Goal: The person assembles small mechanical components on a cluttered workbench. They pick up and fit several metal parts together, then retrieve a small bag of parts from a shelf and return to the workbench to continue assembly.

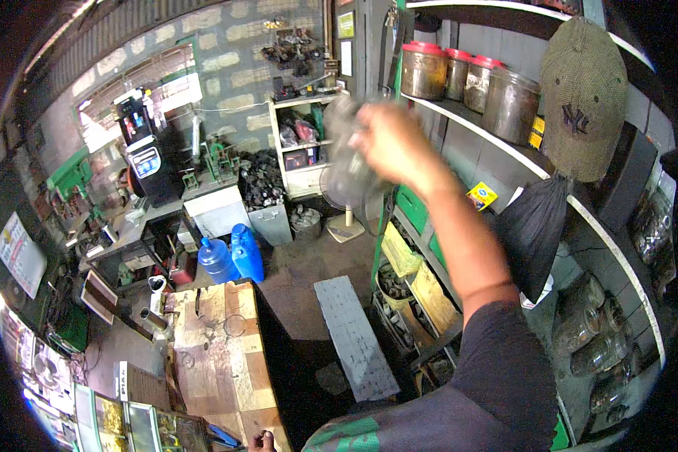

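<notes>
My right hand (390, 139) is raised at arm's length toward the shelves and grips a clear, motion-blurred jar (345, 154). The jar hangs just left of the upper white shelf (490, 132), below and left of the red-lidded jars (423, 69) that stand on it. My forearm crosses the shelf front. Only the fingertips of my left hand (262, 441) show, at the bottom edge by the near end of the worn wooden table (222, 361). Whether it holds anything is hidden.
A cap (584, 98) and a black bag (531, 226) hang on the shelf unit; glass jars (587, 331) lie lower right. A grey bench (352, 335) stands on the floor. Blue water jugs (232, 256), a standing fan (345, 218) and a cluttered workbench (128, 226) fill the back.
</notes>
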Demonstrator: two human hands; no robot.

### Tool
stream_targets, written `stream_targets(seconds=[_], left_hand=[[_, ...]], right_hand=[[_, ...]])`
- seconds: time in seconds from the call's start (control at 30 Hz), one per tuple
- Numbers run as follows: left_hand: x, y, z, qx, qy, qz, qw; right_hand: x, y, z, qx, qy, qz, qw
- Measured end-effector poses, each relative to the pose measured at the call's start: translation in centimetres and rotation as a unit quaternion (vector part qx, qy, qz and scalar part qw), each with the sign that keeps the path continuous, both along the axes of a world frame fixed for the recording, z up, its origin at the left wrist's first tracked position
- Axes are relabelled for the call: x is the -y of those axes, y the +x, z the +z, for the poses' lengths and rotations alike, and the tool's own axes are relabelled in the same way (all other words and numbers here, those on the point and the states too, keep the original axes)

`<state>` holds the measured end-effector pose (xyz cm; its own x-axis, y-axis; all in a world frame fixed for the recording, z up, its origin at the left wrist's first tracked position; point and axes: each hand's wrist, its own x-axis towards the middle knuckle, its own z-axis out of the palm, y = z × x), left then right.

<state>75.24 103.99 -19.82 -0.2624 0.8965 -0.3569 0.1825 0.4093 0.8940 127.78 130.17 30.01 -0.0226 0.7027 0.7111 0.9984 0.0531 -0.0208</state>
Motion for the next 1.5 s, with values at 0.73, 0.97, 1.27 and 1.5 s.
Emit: stream_targets(seconds=[0.73,0.97,1.27,1.5], left_hand=[[30.5,9.5,-7.1,-0.025,-0.046,0.251,0.967],[45.8,12.4,-4.7,0.086,-0.106,0.159,0.978],[76.0,14.1,-10.1,-0.008,-0.318,0.483,0.815],[88.8,14.6,-12.3,-0.046,-0.337,0.687,0.642]], right_hand=[[-11.3,21.4,7.8,-0.004,0.190,-0.215,0.958],[-7.0,3.7,-20.0,-0.053,0.169,0.101,0.979],[26.8,-17.2,-58.9,0.320,-0.694,0.211,0.610],[37.6,-28.5,-64.5,0.336,-0.776,0.277,0.456]])
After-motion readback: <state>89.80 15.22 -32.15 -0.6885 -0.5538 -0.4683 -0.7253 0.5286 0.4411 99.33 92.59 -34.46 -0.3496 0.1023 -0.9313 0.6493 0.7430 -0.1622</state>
